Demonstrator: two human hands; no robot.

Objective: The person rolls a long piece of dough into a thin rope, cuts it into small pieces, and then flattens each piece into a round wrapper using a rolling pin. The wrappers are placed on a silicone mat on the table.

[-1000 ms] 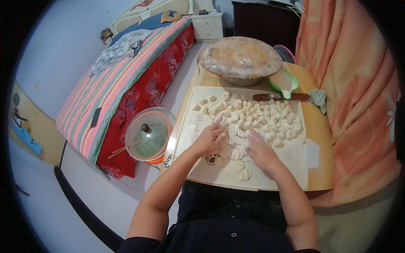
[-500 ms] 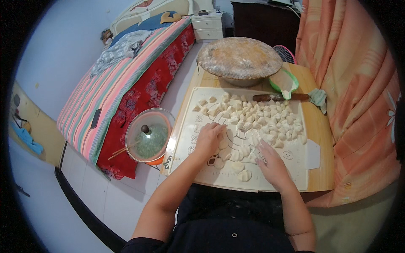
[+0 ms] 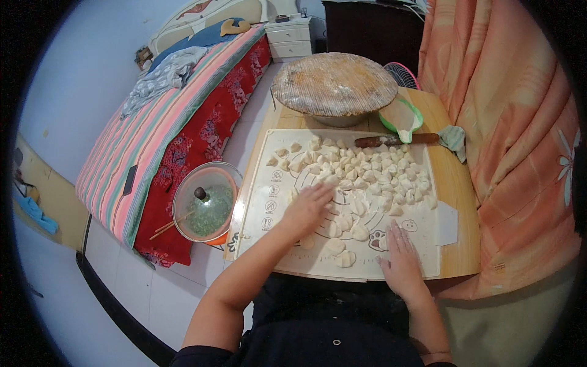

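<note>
A cream-coloured printed mat (image 3: 260, 241) carries many small floured dough pieces (image 3: 391, 174), crowded over its far and right part. Closer to me lie several flattened dough pieces (image 3: 345, 259). My left hand (image 3: 307, 211) is palm down over the left of the dough pieces, fingers stretched forward; whatever lies beneath the palm is hidden. To the right, my right hand (image 3: 402, 260) rests near the mat's front edge, beside a printed paw mark. Its fingers are extended, the thumb stands apart, and nothing is in it.
A large round woven lid (image 3: 333, 82) covers a bowl at the table's far end. Near it are a green scoop (image 3: 403, 119) with flour and a rolling pin (image 3: 397, 140). Left of the table stands a glass-lidded pot (image 3: 211, 211) with chopsticks. A curtain (image 3: 501, 153) hangs at the right.
My right hand has drawn back from the dough pieces toward the near right of the mat. The left hand's fingers now reach more across the dough pieces. The whole view has shifted slightly.
</note>
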